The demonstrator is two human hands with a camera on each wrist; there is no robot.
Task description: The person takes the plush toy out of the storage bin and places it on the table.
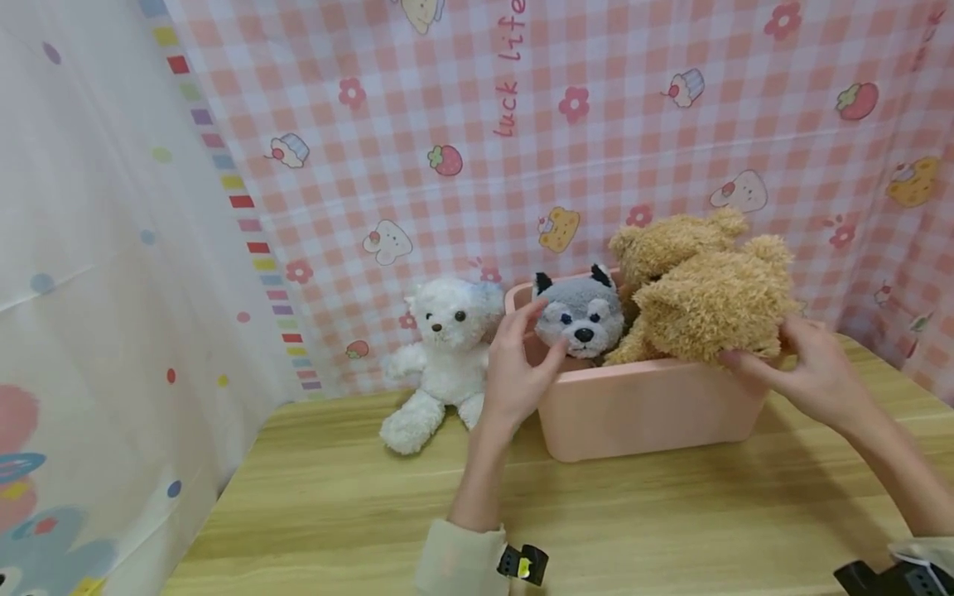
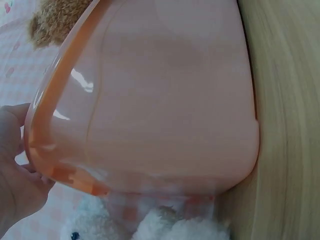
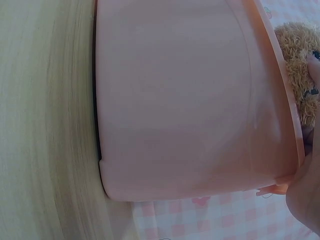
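Observation:
A pink plastic bin (image 1: 648, 414) holds a grey husky plush (image 1: 577, 310) at its left end. Two curly tan teddy bears fill the right end, a front teddy bear (image 1: 711, 302) and a rear teddy bear (image 1: 663, 244). My right hand (image 1: 816, 372) grips the front bear low on its right side, thumb and fingers on its fur over the rim. At the bin's left front corner, my left hand (image 1: 517, 364) spreads thumb and fingers beside the husky's face. The left wrist view shows its fingers right at the rim.
A white plush bear (image 1: 450, 331) sits on the wooden table (image 1: 358, 505), left of the bin. Behind stands a pink checked cloth (image 1: 462, 215) with printed cupcakes and strawberries. A white dotted curtain (image 1: 127, 273) hangs on the left.

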